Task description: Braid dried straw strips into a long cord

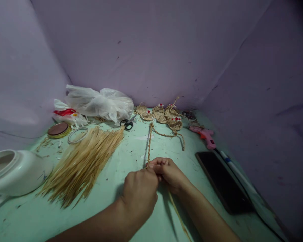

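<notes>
My left hand (140, 188) is closed on the near end of a twisted straw cord (149, 144). Against it, my right hand (168, 173) pinches the same cord, thumb and fingers together. From there the cord runs taut to a point on the table, where a looser length (168, 135) curls off to the right. A loose straw strand (176, 210) trails from below my right hand toward the front. To the left lies a fanned bundle of dry straw (88, 164). Where the fingers meet, the exact grip is hidden.
Small woven straw pieces with red and white beads (164, 116) lie against the back wall. Scissors (127, 124), a plastic bag (101, 102), a tape ring (77, 135), a round tin (58, 129) and a white pot (27, 171) are left; a pink glue gun (204, 135) and phone (223, 181) right.
</notes>
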`<action>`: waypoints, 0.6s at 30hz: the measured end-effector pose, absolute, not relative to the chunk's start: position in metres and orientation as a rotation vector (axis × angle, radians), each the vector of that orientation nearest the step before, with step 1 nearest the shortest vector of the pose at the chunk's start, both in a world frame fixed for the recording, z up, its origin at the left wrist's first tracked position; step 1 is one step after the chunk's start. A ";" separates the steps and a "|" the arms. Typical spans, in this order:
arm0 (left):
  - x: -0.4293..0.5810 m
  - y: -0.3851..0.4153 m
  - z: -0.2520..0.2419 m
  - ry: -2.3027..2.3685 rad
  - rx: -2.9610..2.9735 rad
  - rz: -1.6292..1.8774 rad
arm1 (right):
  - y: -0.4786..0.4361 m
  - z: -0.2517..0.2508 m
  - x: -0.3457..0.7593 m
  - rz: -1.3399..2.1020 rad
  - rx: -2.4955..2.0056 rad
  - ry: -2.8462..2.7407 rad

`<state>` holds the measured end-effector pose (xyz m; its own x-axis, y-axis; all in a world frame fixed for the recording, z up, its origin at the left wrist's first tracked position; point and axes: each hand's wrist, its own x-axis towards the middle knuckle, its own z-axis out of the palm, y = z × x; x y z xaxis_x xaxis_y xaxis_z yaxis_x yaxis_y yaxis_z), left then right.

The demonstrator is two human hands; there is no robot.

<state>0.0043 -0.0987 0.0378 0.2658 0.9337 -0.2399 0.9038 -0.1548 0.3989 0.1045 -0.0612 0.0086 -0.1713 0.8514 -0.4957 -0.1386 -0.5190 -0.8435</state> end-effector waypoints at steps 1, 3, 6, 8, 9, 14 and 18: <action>0.007 -0.103 0.034 1.668 2.150 0.047 | -0.062 0.009 0.105 1.800 -1.349 -0.845; 0.009 -0.107 0.032 1.662 2.254 -0.023 | -0.062 0.010 0.106 1.845 -1.308 -0.818; 0.001 -0.097 0.043 1.607 2.189 0.019 | -0.062 0.011 0.108 1.872 -1.292 -0.798; -0.008 -0.082 0.054 1.673 2.042 0.267 | -0.062 0.011 0.108 1.856 -1.290 -0.809; -0.013 -0.073 0.057 1.710 1.931 0.455 | -0.061 0.012 0.108 1.850 -1.287 -0.820; -0.023 -0.045 0.046 1.289 1.113 0.300 | -0.061 0.014 0.108 1.847 -1.294 -0.895; -0.023 -0.044 0.029 1.096 0.997 0.281 | -0.059 0.013 0.111 1.858 -1.229 -0.992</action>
<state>-0.0226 -0.0439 0.0290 0.4725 0.6365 -0.6096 0.2643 0.5575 0.7870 0.1114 -0.0588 0.0134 -0.3148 0.8541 -0.4139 -0.1310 -0.4710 -0.8724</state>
